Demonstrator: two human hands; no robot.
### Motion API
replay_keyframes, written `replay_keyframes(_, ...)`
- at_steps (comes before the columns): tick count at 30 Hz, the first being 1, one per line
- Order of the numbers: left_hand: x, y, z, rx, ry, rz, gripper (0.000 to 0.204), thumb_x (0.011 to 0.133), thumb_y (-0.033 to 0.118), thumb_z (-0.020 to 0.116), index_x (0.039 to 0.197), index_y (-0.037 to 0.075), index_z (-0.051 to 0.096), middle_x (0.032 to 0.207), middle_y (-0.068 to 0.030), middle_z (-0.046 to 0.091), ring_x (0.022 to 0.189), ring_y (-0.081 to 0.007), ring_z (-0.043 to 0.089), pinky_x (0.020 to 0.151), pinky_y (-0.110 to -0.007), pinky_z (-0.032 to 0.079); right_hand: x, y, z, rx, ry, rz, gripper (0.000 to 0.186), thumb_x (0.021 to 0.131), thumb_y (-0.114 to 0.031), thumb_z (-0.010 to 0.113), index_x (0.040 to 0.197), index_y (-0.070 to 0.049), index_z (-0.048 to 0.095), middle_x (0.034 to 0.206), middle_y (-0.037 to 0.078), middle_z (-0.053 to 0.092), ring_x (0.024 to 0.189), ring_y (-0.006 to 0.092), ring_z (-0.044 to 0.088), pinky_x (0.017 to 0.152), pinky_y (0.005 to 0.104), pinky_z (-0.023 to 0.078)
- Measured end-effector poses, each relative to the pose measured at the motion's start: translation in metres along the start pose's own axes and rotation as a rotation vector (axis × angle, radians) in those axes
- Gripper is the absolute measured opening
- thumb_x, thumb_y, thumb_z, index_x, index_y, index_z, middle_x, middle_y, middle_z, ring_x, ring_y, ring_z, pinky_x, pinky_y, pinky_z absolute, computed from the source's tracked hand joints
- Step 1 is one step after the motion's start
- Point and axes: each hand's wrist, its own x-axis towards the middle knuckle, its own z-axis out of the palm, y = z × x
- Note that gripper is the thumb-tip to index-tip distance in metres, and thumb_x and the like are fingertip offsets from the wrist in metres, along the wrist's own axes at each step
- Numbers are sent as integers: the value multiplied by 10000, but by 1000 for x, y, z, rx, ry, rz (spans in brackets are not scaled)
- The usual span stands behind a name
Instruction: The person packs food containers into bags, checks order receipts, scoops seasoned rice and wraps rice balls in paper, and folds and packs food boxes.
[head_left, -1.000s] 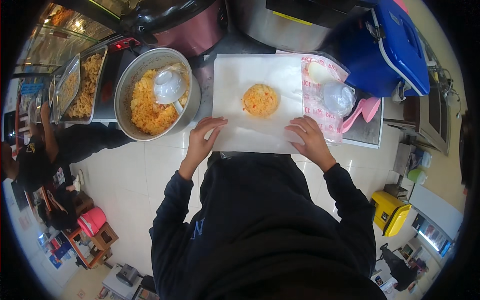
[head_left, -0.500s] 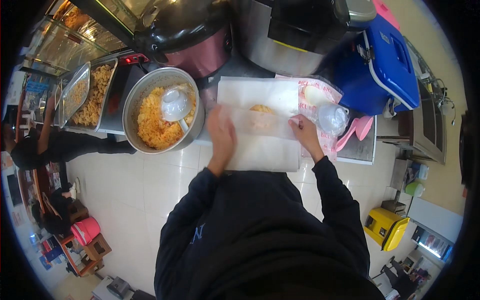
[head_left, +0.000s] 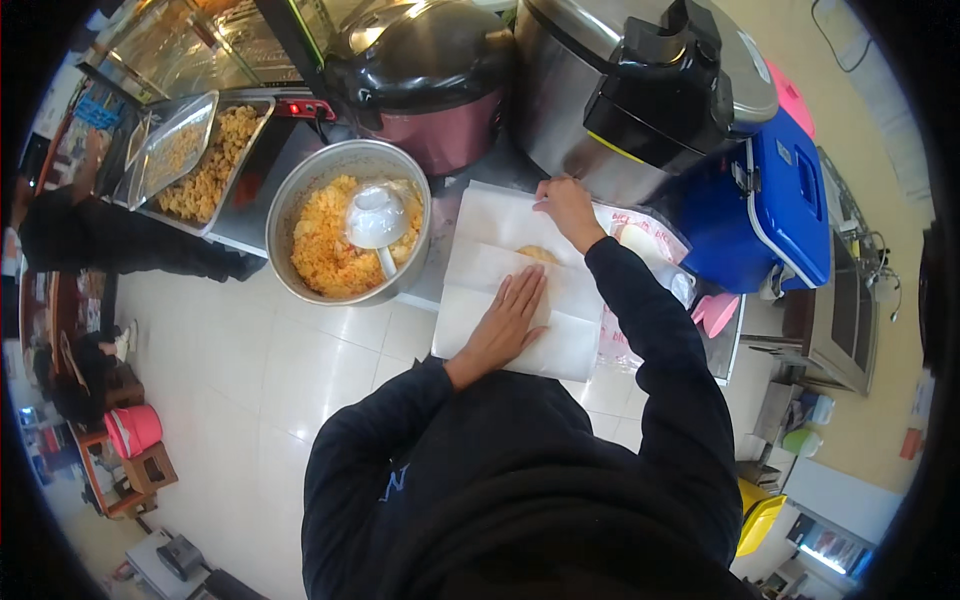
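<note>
My left hand (head_left: 505, 322) lies with fingers outstretched on the folded lower flap of white paper (head_left: 470, 235). A round portion of orange rice (head_left: 536, 252) peeks out above the flap, mostly covered. My right hand (head_left: 565, 208) pinches at the paper's top edge, its fingers curled. Left of the paper is a metal pot of orange rice (head_left: 325, 255) holding a pale bowl-shaped scoop (head_left: 375, 225). To the right, pink-printed wrappers (head_left: 620, 340) lie under a plastic bag, with pink spoons (head_left: 714, 312) beside them, partly hidden by my right arm.
Two large cookers (head_left: 430, 130) and a blue cooler box (head_left: 770, 215) line the counter's back and right. Trays of fried food (head_left: 208, 170) stand left beside a glass display case (head_left: 190, 45). A co-worker in dark clothing (head_left: 90, 225) is at far left.
The paper's lower part is now folded up over the rice. My left hand has moved onto the fold; my right hand has risen to the top edge. The view has shifted.
</note>
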Motion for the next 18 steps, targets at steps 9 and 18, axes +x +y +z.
replay_keyframes(9,-6,-5,9,-82,85,-57,722,825,327,545,1364,-37,231,1415,-203,243,1338,-312,190,1080,-477,134,-2,11,38,263,300,-59,257,699,-200,668,881,-24,622,849,146,608,853,323,567,718,396,435)
replay_keyframes(18,-6,7,12,123,126,22,705,846,381,496,1356,-39,251,1421,-195,238,1346,-303,178,1091,-451,121,-44,-10,-28,195,315,-130,90,778,-87,594,800,-12,637,803,152,600,748,320,580,682,399,460)
